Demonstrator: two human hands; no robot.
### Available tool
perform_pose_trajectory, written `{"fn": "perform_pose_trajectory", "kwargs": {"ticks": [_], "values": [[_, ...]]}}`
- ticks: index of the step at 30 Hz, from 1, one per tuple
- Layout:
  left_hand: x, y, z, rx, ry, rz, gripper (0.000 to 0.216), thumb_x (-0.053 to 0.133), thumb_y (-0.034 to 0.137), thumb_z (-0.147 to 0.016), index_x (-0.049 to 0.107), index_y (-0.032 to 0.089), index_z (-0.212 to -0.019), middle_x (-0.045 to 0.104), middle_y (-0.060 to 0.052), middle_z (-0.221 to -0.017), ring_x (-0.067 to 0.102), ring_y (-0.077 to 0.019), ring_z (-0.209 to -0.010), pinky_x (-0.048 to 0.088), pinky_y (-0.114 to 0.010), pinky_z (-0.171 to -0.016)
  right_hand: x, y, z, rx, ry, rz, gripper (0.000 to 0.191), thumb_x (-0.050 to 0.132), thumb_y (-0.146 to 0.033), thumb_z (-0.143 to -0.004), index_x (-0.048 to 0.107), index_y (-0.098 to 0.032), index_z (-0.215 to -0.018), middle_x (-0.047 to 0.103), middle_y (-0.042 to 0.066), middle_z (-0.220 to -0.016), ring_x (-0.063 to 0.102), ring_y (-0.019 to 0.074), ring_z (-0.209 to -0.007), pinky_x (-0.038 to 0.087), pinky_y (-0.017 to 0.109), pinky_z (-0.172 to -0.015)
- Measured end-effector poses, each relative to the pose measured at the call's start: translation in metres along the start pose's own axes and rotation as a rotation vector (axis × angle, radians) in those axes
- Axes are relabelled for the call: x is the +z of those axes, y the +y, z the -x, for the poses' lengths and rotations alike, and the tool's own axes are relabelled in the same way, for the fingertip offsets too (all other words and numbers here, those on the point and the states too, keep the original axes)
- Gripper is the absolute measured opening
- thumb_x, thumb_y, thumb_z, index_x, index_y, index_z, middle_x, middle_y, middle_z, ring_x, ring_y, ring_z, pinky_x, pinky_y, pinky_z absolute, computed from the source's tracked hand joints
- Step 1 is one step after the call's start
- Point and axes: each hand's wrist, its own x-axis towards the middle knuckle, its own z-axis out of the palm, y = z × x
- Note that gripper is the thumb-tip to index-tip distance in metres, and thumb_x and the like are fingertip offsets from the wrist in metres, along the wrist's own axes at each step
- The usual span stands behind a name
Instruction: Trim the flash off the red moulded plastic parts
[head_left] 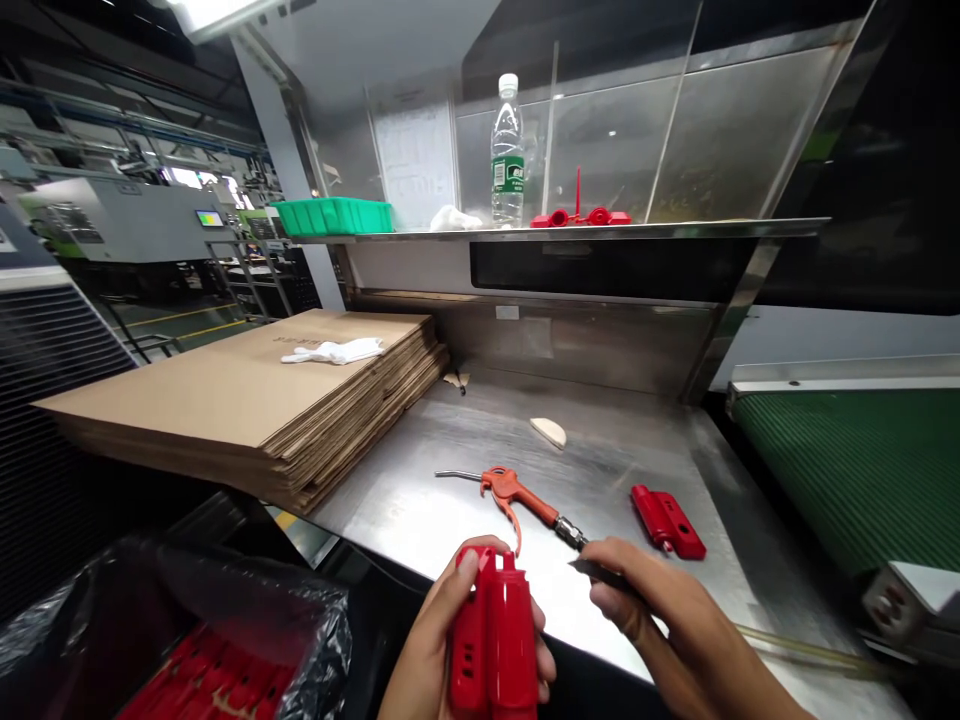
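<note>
Left hand [442, 640] grips a red plastic housing [495, 640] at the near edge of the steel worktop [450, 480], fingers wrapped round its left side and the thumb across its top. Right hand [660, 610] is closed on a small dark blade-like tool [592, 570], whose tip points toward the housing and stops just short of it; what kind of tool it is cannot be made out.

Taking the housing as the landmark: just beyond it on the worktop lies an orange air blow gun [517, 495] with a thin metal nozzle pointing left and a hose fitting at its right end. Beyond and to the right of the housing lies a second red plastic part [669, 520], flat on the steel and apart from the gun. Farther back, a small cream-coloured piece [549, 431] lies alone.

Far to the left of the housing a stack of flattened cardboard sheets [247, 410] rests on the worktop's left end, with a white glove [337, 351] on top. Below and left of the housing, a black-lined bin [225, 620] holds more red parts.

High above the housing a metal shelf [675, 228] carries a green tray [334, 215], a clear water bottle [508, 155] and some red moulded pieces [577, 214]. To the right of the housing runs a green conveyor belt [862, 470].
</note>
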Motion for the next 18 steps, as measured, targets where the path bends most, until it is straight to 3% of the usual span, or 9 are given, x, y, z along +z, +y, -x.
{"fn": "perform_pose_trajectory", "kwargs": {"ticks": [2,5,8,10,14,18], "values": [[0.003,0.002,-0.002,-0.017,0.104,0.051,0.030,0.046,0.040,-0.097,0.057,0.013,-0.104,0.072,-0.009,-0.075,0.067,-0.0206,-0.057,0.053,-0.030,-0.052,0.003,-0.001,0.001,-0.045,-0.013,-0.001,0.019,0.044,-0.028,-0.102,0.050,-0.033,-0.120,0.070,-0.003,-0.102,0.069,0.0147,-0.087,0.052,0.022,-0.067],[0.008,0.005,-0.008,-0.007,0.246,0.145,0.029,0.054,0.034,-0.094,0.063,0.006,-0.095,0.072,-0.010,-0.077,0.067,-0.0179,-0.061,0.055,-0.028,-0.058,0.006,-0.009,0.000,-0.150,-0.033,-0.025,0.033,0.043,-0.025,-0.102,0.044,-0.033,-0.134,0.069,-0.001,-0.094,0.067,0.0147,-0.075,0.051,0.023,-0.062],[0.011,0.005,-0.013,0.025,0.307,0.225,0.025,0.060,0.032,-0.092,0.065,0.008,-0.097,0.074,-0.010,-0.077,0.068,-0.0178,-0.062,0.054,-0.027,-0.060,0.011,-0.017,-0.001,-0.181,-0.054,0.013,0.038,0.045,-0.026,-0.102,0.043,-0.032,-0.139,0.061,-0.003,-0.078,0.060,0.0137,-0.061,0.045,0.025,-0.052],[0.010,0.003,-0.016,0.018,0.281,0.304,0.026,0.058,0.033,-0.093,0.067,0.009,-0.092,0.073,-0.009,-0.074,0.067,-0.0178,-0.062,0.054,-0.027,-0.059,0.014,-0.020,-0.003,-0.194,-0.033,0.056,0.034,0.050,-0.033,-0.101,0.048,-0.028,-0.135,0.057,-0.003,-0.073,0.058,0.0129,-0.057,0.041,0.025,-0.048],[0.008,-0.004,-0.015,-0.038,0.102,0.530,0.030,0.055,0.035,-0.095,0.073,0.012,-0.086,0.075,-0.008,-0.076,0.072,-0.0175,-0.073,0.058,-0.027,-0.069,0.019,-0.023,-0.009,-0.234,0.050,0.092,0.037,0.050,-0.054,-0.098,0.063,-0.023,-0.113,0.053,-0.005,-0.062,0.053,0.0110,-0.048,0.034,0.025,-0.041],[0.013,-0.006,-0.008,-0.097,0.001,0.644,0.029,0.055,0.034,-0.095,0.075,0.012,-0.092,0.077,-0.006,-0.080,0.073,-0.0180,-0.084,0.059,-0.028,-0.078,0.020,-0.026,-0.011,-0.219,0.030,0.168,0.036,0.053,-0.056,-0.096,0.065,-0.025,-0.108,0.051,-0.005,-0.064,0.049,0.0113,-0.049,0.032,0.028,-0.045]]}}
